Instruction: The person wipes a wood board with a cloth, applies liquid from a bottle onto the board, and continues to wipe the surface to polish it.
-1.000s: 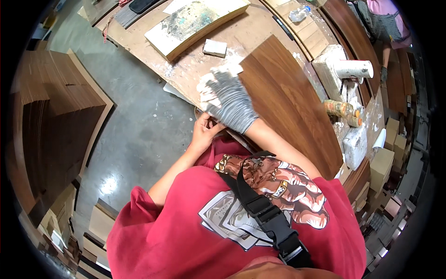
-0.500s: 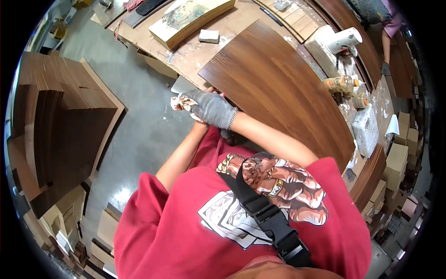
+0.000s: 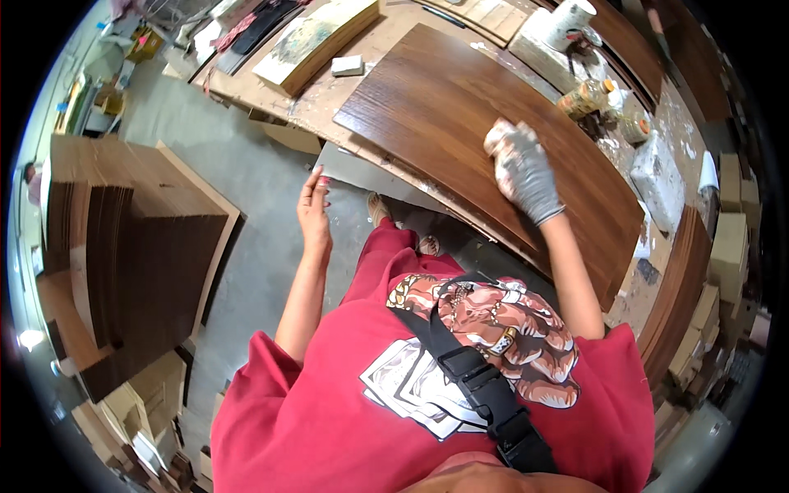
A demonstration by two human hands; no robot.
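A dark brown wood-grain panel (image 3: 436, 107) lies flat on the workbench. Over its surface, right of the middle, is my right hand (image 3: 528, 174) in a grey knit glove, its fingers closed round a crumpled, stained rag (image 3: 503, 138). The rag seems to rest on the panel. My left hand (image 3: 314, 209) is bare and held in the air left of the panel's near edge, fingers stretched out, holding nothing.
A thick pale wooden block (image 3: 316, 45) and a small white block (image 3: 348, 66) sit beyond the panel's left end. Bottles (image 3: 585, 99), a white cup (image 3: 569, 23) and a white paint-smeared block (image 3: 657, 181) stand along its far side. Stacked brown boards (image 3: 148, 246) fill the left.
My hands have come apart. The right one, with the rag, has moved right onto the panel; the left has drawn back with its fingers out. The view has shifted slightly.
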